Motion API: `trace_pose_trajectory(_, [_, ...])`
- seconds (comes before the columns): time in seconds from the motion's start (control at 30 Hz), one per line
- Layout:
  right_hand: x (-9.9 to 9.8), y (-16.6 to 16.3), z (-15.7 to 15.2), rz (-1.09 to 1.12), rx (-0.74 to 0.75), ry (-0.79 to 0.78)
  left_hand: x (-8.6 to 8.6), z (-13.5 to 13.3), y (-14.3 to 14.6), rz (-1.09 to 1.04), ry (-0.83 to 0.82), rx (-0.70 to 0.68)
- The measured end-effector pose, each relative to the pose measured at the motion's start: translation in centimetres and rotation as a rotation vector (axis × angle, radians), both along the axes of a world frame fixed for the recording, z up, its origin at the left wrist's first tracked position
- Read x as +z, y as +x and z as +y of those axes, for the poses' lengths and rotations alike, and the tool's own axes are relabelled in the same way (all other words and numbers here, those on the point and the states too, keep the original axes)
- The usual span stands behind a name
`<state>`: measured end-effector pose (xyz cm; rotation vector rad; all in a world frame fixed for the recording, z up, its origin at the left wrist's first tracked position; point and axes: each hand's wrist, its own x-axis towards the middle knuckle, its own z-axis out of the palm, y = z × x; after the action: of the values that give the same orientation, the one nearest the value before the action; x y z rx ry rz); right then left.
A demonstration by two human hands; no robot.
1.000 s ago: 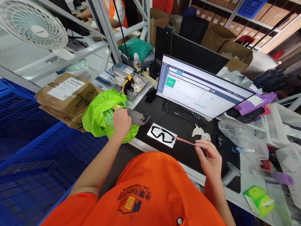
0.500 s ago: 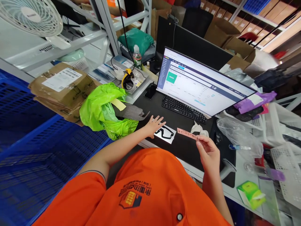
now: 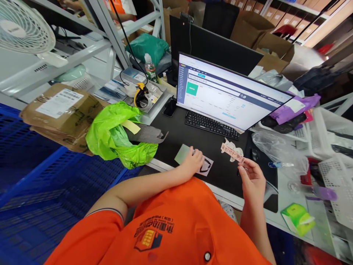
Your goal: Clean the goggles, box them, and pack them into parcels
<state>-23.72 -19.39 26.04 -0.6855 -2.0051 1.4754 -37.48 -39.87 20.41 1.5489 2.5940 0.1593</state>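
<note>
My left hand [image 3: 193, 162] lies on a flat white packet printed with black goggles [image 3: 205, 166] on the black desk mat [image 3: 179, 136], fingers curled over its near edge and lifting it. My right hand [image 3: 253, 176] pinches a narrow pink paper slip [image 3: 232, 152] and holds it up above the mat, just right of the packet. A crumpled white scrap [image 3: 234, 149] lies behind the slip. A bright green plastic bag [image 3: 116, 134] with a grey card [image 3: 147, 134] sticking out sits at the left of the mat.
A monitor [image 3: 226, 95] and black keyboard [image 3: 211, 125] stand behind the mat. Brown parcels [image 3: 62, 112] and blue crates [image 3: 41, 191] are to the left. A tray with a yellow scanner [image 3: 140, 96], a phone [image 3: 169, 107], clear bags [image 3: 278, 154] and white baskets [image 3: 335, 184] crowd the right.
My left hand left the green bag, crossed to the goggles packet and now grips its edge. My right hand raised the pink slip and drew it slightly right.
</note>
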Motion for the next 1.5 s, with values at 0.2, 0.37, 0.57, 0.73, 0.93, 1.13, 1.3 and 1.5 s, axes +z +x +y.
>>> trace_pose_trajectory(0.2, [0.6,0.6,0.9,0.005,-0.057,0.08,-0.5,6.9,2.8,0.098,0.057,-0.23])
trace_pose_trajectory(0.37, [1.0,0.7,1.8,-0.027,-0.116,0.009,-1.7,10.9,4.3,0.071,0.084,-0.355])
trace_pose_trajectory(0.57, [1.7,-2.4,4.1,-0.167,0.186,0.017,-2.0,11.5,6.3,-0.08,0.219,-0.522])
trace_pose_trajectory(0.73, [0.4,-5.4,5.4,-0.352,0.51,-0.013,1.8,4.8,5.1,-0.547,0.362,-0.507])
trace_pose_trajectory(0.93, [-2.1,-8.0,4.7,-0.502,0.654,-0.087,3.0,-4.0,3.4,-1.143,0.349,0.343])
trace_pose_trajectory(1.13, [-2.2,-10.0,3.7,-0.591,0.684,0.031,1.7,-1.7,3.8,-1.282,0.404,0.649])
trace_pose_trajectory(1.3, [-2.4,-9.8,3.5,-0.58,0.651,0.067,1.5,0.3,4.0,-1.277,0.343,0.604])
trace_pose_trajectory(1.5, [-3.4,-9.4,3.6,-0.531,0.628,0.081,1.4,0.7,4.4,-1.319,0.383,0.633])
